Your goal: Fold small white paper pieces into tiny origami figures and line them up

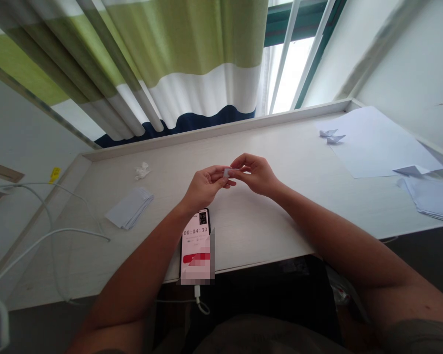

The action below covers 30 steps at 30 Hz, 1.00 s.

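Observation:
A small folded piece of white paper point(226, 173) is pinched between both of my hands, above the middle of the white desk point(251, 231). My left hand point(205, 187) grips its left side with thumb and fingers. From the other side my right hand point(256, 174) holds it, fingertips pressed together, close to the left fingertips. Much of the paper is hidden by the fingers, so its full shape does not show. Two small folded paper figures point(334, 137) rest at the far right, on a large white sheet point(384, 142).
A phone point(196, 241) showing a timer lies near the front edge, plugged into a white cable point(197, 292). On the left are a paper stack point(130, 208), a crumpled paper point(142, 170) and looping cables point(47, 236). More paper sheets point(433, 196) lie at the right edge.

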Available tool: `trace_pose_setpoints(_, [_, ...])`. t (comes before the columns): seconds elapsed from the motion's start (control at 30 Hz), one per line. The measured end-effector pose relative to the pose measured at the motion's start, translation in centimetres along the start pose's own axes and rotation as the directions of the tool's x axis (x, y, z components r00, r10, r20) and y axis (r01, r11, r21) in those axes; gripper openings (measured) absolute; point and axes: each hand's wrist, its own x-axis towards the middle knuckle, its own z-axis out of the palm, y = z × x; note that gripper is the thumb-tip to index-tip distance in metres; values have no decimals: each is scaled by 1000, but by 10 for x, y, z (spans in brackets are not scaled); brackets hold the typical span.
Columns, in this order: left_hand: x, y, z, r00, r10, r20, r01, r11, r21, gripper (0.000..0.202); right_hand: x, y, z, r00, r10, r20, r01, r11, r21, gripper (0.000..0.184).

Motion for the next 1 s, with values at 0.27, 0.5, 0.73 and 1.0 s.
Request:
trace_pose_setpoints(0.27, [0,-2,1,1000,-16,-7,16,1000,9,52,0,1,0,993,110,49,-115,987,116,45])
trace_pose_setpoints(0.5, [-3,7,2,997,-78,26,75,991,115,46,2,-4,-4,1000,23,4,-23,994,103,42])
trace_pose_setpoints(0.73, [-2,5,6,1000,-6,14,5,998,59,46,2,-8,-4,995,90,40,-96,979,178,47])
trace_pose_setpoints(1.0, [0,0,4,999,-36,-25,37,997,71,47,0,-10,-3,990,136,20,-137,989,53,45])
